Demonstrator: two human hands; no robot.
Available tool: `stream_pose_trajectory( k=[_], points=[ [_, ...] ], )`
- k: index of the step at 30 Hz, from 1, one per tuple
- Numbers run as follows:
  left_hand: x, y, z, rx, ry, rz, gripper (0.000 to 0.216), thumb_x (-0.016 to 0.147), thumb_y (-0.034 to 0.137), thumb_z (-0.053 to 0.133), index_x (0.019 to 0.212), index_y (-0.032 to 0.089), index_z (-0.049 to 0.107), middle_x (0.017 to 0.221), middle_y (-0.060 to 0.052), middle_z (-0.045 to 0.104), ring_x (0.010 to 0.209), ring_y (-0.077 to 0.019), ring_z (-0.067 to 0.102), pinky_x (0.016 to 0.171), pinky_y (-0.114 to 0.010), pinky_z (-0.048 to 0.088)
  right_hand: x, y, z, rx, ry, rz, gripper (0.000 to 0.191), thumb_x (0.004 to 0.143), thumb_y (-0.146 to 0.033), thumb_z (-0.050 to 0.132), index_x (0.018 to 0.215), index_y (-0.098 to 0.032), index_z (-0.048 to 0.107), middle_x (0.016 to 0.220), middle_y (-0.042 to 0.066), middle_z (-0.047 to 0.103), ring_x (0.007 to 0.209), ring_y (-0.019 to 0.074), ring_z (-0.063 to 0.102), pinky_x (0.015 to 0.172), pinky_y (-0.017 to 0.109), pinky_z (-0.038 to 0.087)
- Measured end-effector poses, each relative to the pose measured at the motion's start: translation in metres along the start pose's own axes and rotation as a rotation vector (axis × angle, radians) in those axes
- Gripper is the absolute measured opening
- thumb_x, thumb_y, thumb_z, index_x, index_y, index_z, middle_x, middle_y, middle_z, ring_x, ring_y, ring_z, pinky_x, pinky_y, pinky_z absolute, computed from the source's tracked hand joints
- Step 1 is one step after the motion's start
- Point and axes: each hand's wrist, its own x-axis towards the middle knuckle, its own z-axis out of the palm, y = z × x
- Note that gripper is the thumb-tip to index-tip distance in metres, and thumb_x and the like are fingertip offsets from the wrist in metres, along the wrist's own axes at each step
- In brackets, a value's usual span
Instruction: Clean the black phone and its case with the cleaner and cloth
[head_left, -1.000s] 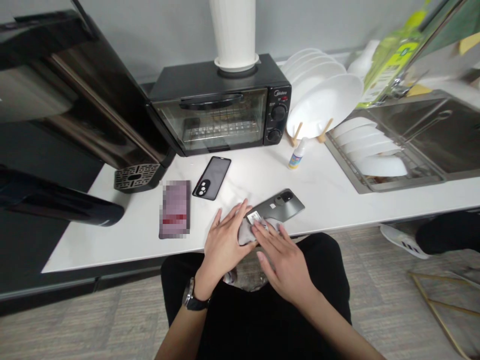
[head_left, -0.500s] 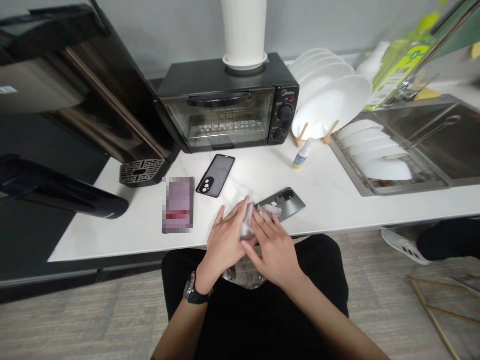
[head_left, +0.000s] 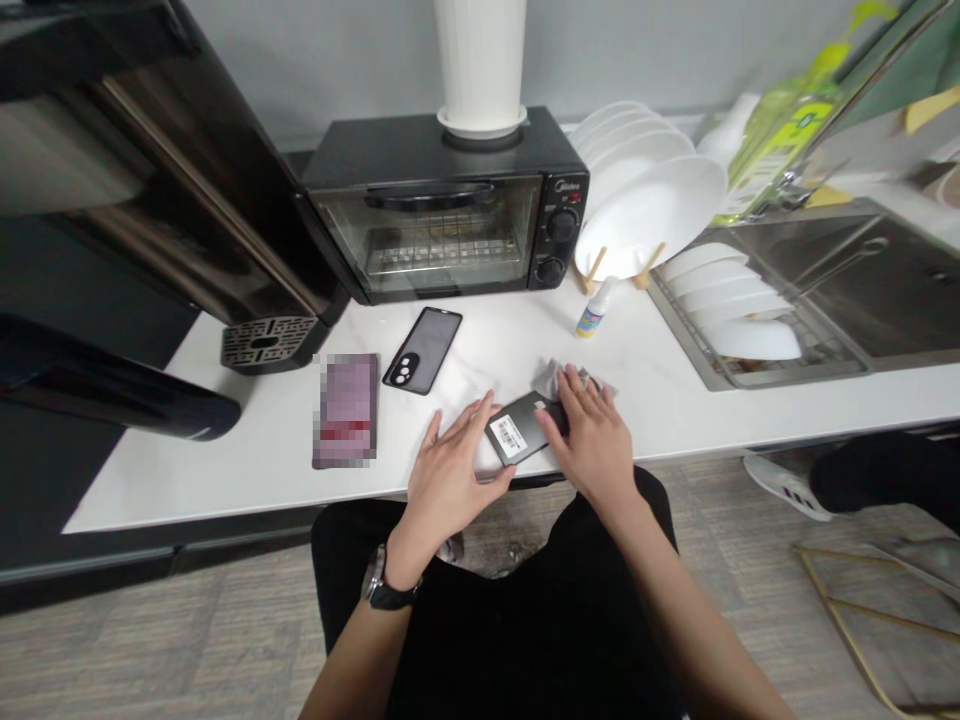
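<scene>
A dark grey smartphone (head_left: pixel 517 428) lies back side up near the counter's front edge, a white label on its left end. My left hand (head_left: pixel 450 475) braces that end, thumb at the near corner and index finger at the far one. Under the fingers of my right hand (head_left: pixel 596 435) is a crumpled grey cloth (head_left: pixel 551 380), pressed over the phone's right end and hiding the camera there. My right thumb rests on the phone's back. To the left lie a clear phone case with black edges (head_left: pixel 429 350) and a flat purple item (head_left: pixel 349 405), blurred by pixels.
A small spray bottle (head_left: pixel 592 312) stands behind the phone. At the back are a toaster oven (head_left: pixel 450 240) with a white pot (head_left: pixel 484 65) on it, and racked plates (head_left: pixel 652 210). The sink (head_left: pixel 847 350) is right, a drinks machine (head_left: pixel 232 180) left. Someone's shoe (head_left: pixel 787 485) shows below.
My right hand has moved right with the cloth, onto the phone's camera end. The labelled left end now shows. My left hand has come to the phone's left end.
</scene>
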Motion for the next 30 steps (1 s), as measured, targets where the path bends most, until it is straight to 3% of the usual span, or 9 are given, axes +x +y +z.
stream_pose_trajectory(
  k=[4,7,11,14,16,20,24,27,30],
  points=[
    [-0.001,-0.003,0.001,0.019,-0.010,-0.001,0.098,0.091,0.031,0.066,0.168,0.027,0.005,0.165,-0.008,0.047,0.152,-0.0226,0.045,0.134,-0.050,0.016,-0.015,-0.052,0.003,0.094,-0.124,-0.196,0.062,0.106,-0.046,0.048,0.156,-0.010,0.047,0.163,0.017,0.046,0.154,0.0357,0.040,0.126,0.059,0.033],
    [-0.001,-0.004,0.001,0.008,-0.027,0.001,0.100,0.090,0.028,0.066,0.169,0.028,0.004,0.164,-0.007,0.048,0.150,-0.0219,0.048,0.134,-0.049,0.015,-0.043,-0.066,-0.007,0.156,-0.216,-0.281,0.059,0.106,-0.042,0.048,0.156,-0.012,0.047,0.163,0.014,0.047,0.154,0.0320,0.041,0.127,0.057,0.035],
    [0.000,-0.001,-0.001,-0.015,-0.009,-0.003,0.096,0.092,0.033,0.067,0.168,0.031,0.008,0.160,-0.004,0.053,0.151,-0.0225,0.047,0.133,-0.051,0.015,-0.058,-0.028,-0.021,0.101,-0.203,-0.222,0.056,0.107,-0.037,0.046,0.160,-0.018,0.042,0.166,0.009,0.043,0.154,0.0312,0.040,0.126,0.059,0.036],
    [0.001,0.002,-0.002,-0.019,-0.006,-0.003,0.094,0.092,0.033,0.068,0.167,0.032,0.011,0.160,-0.004,0.054,0.152,-0.0233,0.046,0.133,-0.052,0.016,-0.041,0.011,-0.020,0.004,-0.079,-0.079,0.057,0.108,-0.040,0.045,0.160,-0.018,0.042,0.165,0.010,0.044,0.151,0.0356,0.044,0.123,0.062,0.037],
    [0.002,0.004,-0.001,-0.015,-0.002,-0.011,0.094,0.091,0.031,0.068,0.167,0.032,0.011,0.160,-0.004,0.054,0.151,-0.0235,0.046,0.133,-0.053,0.016,-0.023,0.022,-0.014,-0.016,-0.033,-0.025,0.058,0.108,-0.044,0.046,0.159,-0.017,0.044,0.164,0.012,0.045,0.148,0.0377,0.048,0.123,0.063,0.037],
    [0.001,0.002,0.001,-0.006,0.004,-0.013,0.094,0.092,0.031,0.066,0.167,0.030,0.010,0.161,-0.006,0.053,0.151,-0.0247,0.047,0.133,-0.054,0.016,-0.001,-0.009,0.000,0.030,-0.050,-0.095,0.061,0.106,-0.050,0.048,0.154,-0.012,0.051,0.163,0.015,0.045,0.151,0.0393,0.043,0.124,0.063,0.035],
    [-0.001,-0.001,0.003,-0.012,-0.005,-0.013,0.101,0.090,0.028,0.066,0.168,0.027,0.002,0.163,-0.009,0.050,0.148,-0.0237,0.051,0.133,-0.052,0.016,-0.026,-0.053,-0.004,0.126,-0.197,-0.283,0.062,0.106,-0.046,0.048,0.157,-0.011,0.047,0.163,0.015,0.046,0.153,0.0341,0.041,0.125,0.059,0.035],
    [-0.001,-0.001,0.003,-0.032,0.002,-0.016,0.102,0.090,0.028,0.067,0.168,0.029,0.000,0.161,-0.006,0.053,0.147,-0.0224,0.052,0.134,-0.051,0.015,-0.051,-0.043,-0.019,0.128,-0.266,-0.315,0.057,0.107,-0.041,0.047,0.159,-0.017,0.044,0.165,0.010,0.044,0.153,0.0305,0.042,0.126,0.058,0.036],
    [0.000,0.000,0.002,-0.033,0.015,-0.004,0.099,0.092,0.033,0.068,0.168,0.029,0.004,0.159,-0.005,0.055,0.149,-0.0227,0.050,0.134,-0.051,0.015,-0.054,-0.004,-0.029,0.041,-0.196,-0.207,0.054,0.108,-0.039,0.045,0.158,-0.020,0.045,0.165,0.008,0.044,0.152,0.0330,0.043,0.124,0.062,0.037]
  ],
)
